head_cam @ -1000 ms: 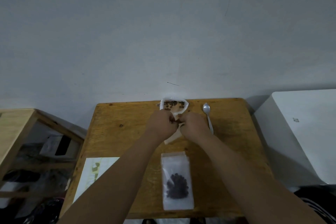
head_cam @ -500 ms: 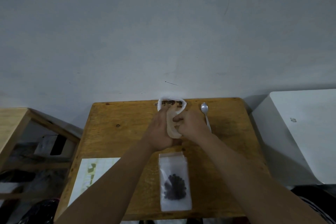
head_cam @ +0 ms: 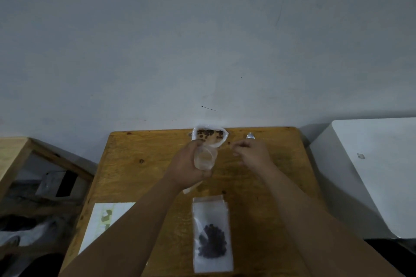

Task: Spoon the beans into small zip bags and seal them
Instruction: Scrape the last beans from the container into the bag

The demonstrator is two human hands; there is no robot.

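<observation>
My left hand (head_cam: 188, 167) grips a small empty zip bag (head_cam: 204, 157) with its mouth held open, just in front of the white bag of beans (head_cam: 210, 136) at the table's far edge. My right hand (head_cam: 252, 153) hovers apart to the right, fingers loosely curled with nothing seen between them. It covers the handle of the metal spoon (head_cam: 250, 135), whose bowl shows just beyond it. A filled zip bag with dark beans (head_cam: 212, 235) lies flat near the front edge, on top of another bag.
The wooden table (head_cam: 144, 164) stands against a grey wall. A printed sheet (head_cam: 105, 218) lies at its front left. A white appliance (head_cam: 371, 171) stands to the right, and a wooden shelf (head_cam: 13, 153) to the left.
My right hand has let go of the small zip bag and moved right, over the spoon. My left hand keeps the bag, now with its mouth open.
</observation>
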